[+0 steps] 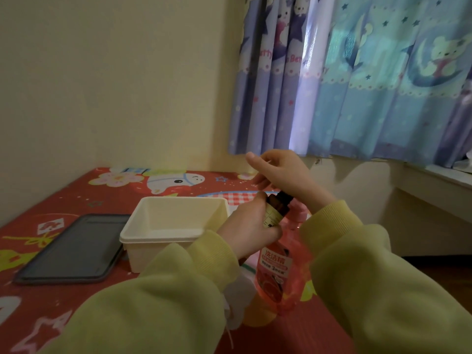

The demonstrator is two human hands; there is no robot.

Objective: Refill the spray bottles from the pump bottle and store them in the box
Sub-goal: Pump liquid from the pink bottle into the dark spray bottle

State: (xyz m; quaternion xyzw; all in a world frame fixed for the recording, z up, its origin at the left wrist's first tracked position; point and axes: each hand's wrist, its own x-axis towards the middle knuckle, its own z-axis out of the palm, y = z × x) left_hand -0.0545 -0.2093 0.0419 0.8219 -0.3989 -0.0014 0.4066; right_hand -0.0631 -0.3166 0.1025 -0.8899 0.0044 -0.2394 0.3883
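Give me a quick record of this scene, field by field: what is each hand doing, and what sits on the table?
left hand: grips a small brown bottle, tilted, against the pink pump bottle
right hand: above the brown bottle's top; what it holds is unclear
pink pump bottle: upright on the table, between the two sleeves
box: white, open, left of the hands; no bottle visible inside
dark tray: lies flat, left of the box
table: red patterned cover
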